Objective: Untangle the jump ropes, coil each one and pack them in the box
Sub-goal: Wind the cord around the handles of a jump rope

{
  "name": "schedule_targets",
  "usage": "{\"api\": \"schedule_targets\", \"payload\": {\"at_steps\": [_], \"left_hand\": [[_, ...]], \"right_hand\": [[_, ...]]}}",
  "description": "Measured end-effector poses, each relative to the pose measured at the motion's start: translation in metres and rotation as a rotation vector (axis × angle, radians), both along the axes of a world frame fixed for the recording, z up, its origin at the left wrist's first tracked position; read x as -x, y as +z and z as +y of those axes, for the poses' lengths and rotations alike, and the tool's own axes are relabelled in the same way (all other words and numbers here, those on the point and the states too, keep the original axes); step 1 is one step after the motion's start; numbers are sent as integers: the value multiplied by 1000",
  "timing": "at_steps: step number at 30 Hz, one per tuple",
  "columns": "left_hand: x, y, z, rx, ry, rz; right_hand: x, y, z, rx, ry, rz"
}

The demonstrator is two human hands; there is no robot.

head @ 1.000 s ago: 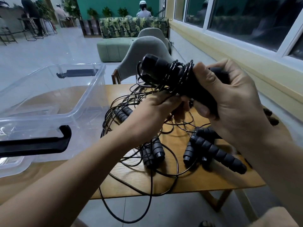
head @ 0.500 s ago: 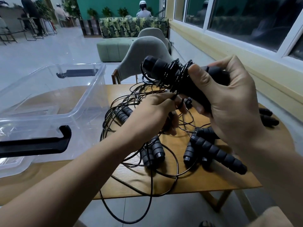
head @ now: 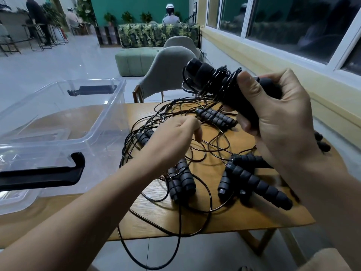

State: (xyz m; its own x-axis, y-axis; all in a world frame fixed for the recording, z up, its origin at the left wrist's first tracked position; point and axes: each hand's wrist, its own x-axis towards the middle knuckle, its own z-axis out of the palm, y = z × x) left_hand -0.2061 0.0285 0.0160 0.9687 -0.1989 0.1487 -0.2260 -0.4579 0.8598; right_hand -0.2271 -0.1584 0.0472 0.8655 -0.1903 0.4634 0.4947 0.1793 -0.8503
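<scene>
The left hand (head: 173,133) has dropped to pinch cord, while the right hand (head: 273,114) grips wrapped handles (head: 211,79) up high, keeping coils tidy.

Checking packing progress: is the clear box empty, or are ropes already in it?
Empty: through the clear box only tabletop shows, and the ropes lie tangled on the table.

No readable text, label, brand, number or sign shows anywhere — not on the black rope handles (head: 256,184), the clear box (head: 105,122), its black latches (head: 39,176) or the wooden bench (head: 244,216).
</scene>
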Motion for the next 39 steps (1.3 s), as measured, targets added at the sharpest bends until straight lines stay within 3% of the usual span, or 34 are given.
{"api": "schedule_targets", "payload": {"at_steps": [4,11,21,30,35,39], "left_hand": [[-4,1,0,-67,65,49],[2,-16,-11,-325,-3,49],[19,-31,-19,-369,-2,-241],[22,-17,-11,-532,81,-196],[11,-15,-2,-701,175,-322],[8,-12,8,-689,226,-506]], "right_hand": [[-2,-3,0,-15,-14,19],[-2,-6,0,58,-30,-26],[-19,-20,-18,565,-346,-108],[-32,-20,-34,871,-584,-217],[-45,-25,-43,1108,-615,-134],[-53,-30,-46,1267,-574,15]]}}
